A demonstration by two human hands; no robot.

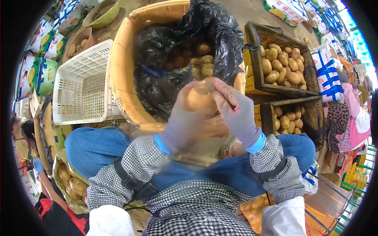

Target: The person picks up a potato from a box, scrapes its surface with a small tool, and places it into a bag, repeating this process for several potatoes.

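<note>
One potato (199, 98) at centre, cupped in left hand (182, 112); right hand (238, 108) narrow, fingers pinched against potato's two o'clock edge, cannot tell whether anything sits between them. One tub (118, 74) at twelve, lined with one black bag (228, 43), more potatoes inside. Two dark crates, potato-filled: upper crate (289, 92) at two, lower crate (313, 112) at three. One white crate (88, 90) at ten. Blue-taped carton (327, 74) at two-to-three, red print too small to read.
</note>
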